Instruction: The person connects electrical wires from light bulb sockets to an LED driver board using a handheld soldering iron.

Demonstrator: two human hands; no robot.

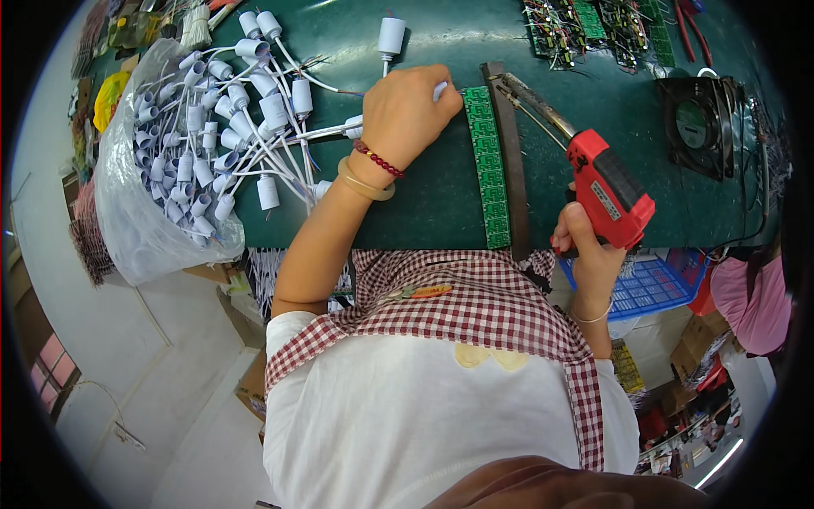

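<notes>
A green table (407, 212) lies under the board strip (486, 170). Left of the strip, a clear bag (140, 233) spills white sockets (274, 110). Right of the strip is a red gun (604, 182), its tip near the strip's far end. A dark bar (512, 170) runs along the strip's right side. A fan (697, 127) stands farther right. The hands are apart: the right hand (587, 242), right of the strip's near end, grips the gun; the left hand (411, 110), beside its far end, pinches a white wire (440, 90).
</notes>
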